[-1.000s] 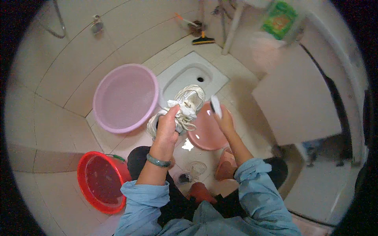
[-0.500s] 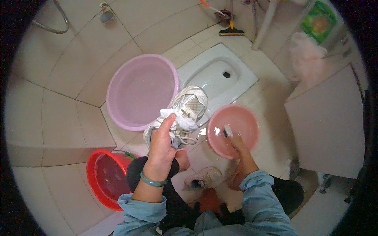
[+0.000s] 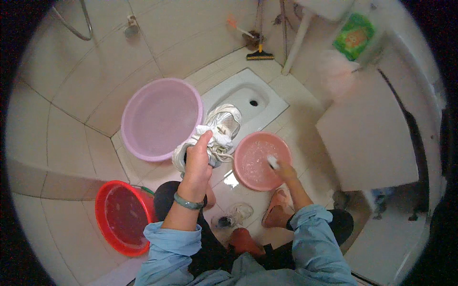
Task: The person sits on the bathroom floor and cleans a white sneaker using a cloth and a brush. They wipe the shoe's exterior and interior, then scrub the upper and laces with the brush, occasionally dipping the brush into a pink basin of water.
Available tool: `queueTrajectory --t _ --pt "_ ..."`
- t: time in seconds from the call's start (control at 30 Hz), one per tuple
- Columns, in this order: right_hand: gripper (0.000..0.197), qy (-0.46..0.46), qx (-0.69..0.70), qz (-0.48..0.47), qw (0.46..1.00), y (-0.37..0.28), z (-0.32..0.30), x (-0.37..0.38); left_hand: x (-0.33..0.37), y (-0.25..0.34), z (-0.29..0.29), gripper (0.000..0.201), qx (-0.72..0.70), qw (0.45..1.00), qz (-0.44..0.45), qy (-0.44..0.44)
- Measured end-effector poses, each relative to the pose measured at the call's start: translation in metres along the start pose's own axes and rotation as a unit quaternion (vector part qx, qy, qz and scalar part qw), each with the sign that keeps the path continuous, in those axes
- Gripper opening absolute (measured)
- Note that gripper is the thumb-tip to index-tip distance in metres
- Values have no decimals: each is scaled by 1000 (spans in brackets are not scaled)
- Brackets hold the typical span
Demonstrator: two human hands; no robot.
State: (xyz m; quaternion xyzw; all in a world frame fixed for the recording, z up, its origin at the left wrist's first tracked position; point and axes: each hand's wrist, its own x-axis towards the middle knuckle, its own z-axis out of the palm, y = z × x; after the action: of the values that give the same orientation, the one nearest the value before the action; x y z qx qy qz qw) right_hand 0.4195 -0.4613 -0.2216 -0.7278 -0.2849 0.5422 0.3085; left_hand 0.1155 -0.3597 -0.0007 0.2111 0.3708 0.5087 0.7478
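Observation:
My left hand (image 3: 197, 164) is closed around a white lace-up sneaker (image 3: 227, 118), thumb on top over the tongue and laces. The sneaker hangs in the air between the purple basin and the pink basin, its toe pointing away from me. In my right hand (image 3: 287, 173), slightly blurred, is a small white brush (image 3: 273, 161) with a dark side. That brush is over the water of the pink basin (image 3: 237, 164); whether it touches the water I cannot tell. A second whitish sneaker (image 3: 241, 212) lies on the tiles between my feet.
The large purple basin (image 3: 125, 125) stands far left, against a squat toilet (image 3: 274, 102). A red bucket (image 3: 101, 226) with liquid is by my left knee. A squeegee (image 3: 260, 56) leans at the far wall. On the right juts a pale cabinet (image 3: 372, 138).
The view has shifted, moving the surroundings left. Within the pink basin, the brush in my right hand is farther right, and the water looks more bubbly. My left hand keeps the sneaker.

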Motion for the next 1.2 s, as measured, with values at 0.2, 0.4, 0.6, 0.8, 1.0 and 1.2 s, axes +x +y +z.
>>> queueTrajectory --t 0.2,0.4,0.6,0.8,1.0,1.2 --pt "42 180 23 -312 932 -81 40 -85 -2 10 4 28 -100 992 -77 10" --pt "40 215 -197 -493 820 -180 91 -180 -2 9 0 29 -118 982 -134 -58" --pt "41 228 -180 -425 857 -223 116 -171 -10 -8 -3 27 -106 985 -122 -57" --pt "37 250 -211 -383 864 -225 117 -176 -6 -10 -1 27 -60 988 -129 -65" --pt "36 243 -266 -461 811 -207 115 -180 -1 -8 2 26 -89 988 -111 -56" --pt "39 238 -112 -339 903 -242 104 -174 -14 -12 16 26 -33 987 -149 -53"
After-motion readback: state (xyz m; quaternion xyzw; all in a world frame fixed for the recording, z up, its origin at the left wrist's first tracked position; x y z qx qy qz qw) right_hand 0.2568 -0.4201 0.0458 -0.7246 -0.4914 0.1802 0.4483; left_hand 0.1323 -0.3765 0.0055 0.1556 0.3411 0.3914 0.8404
